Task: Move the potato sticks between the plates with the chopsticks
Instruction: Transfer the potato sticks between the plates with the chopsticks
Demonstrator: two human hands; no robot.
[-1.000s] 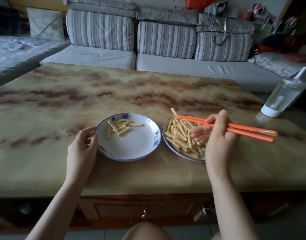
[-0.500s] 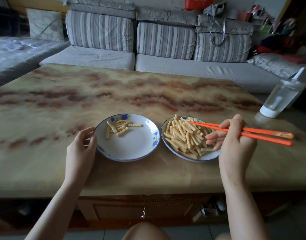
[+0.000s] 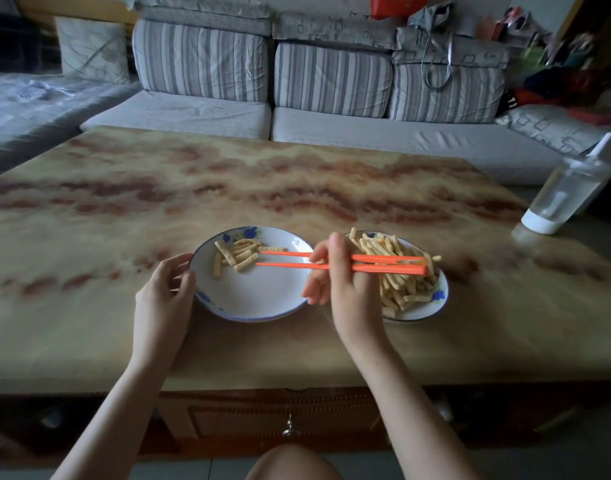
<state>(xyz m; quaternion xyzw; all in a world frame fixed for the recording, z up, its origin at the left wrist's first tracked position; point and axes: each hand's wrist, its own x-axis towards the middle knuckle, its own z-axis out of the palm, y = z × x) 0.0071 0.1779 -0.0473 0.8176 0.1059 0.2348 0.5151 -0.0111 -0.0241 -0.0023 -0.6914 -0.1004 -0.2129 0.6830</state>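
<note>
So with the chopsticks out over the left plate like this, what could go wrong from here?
The chopsticks have spread tips right by the few potato sticks on the left plate, so they may knock those about. The right hand hangs low beside the heaped right plate, where sticks overhang the rim and could be brushed onto the table.

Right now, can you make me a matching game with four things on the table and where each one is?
Things:
1. chopsticks
2. left plate
3. right plate
4. bottle

Places or states:
A. piled full of potato sticks
B. lying tilted near the table's far right corner
C. held in the right hand, tips over the small heap
D. steadied at its rim by the left hand, only a few sticks on it

Pairs: 1-C, 2-D, 3-A, 4-B
</note>
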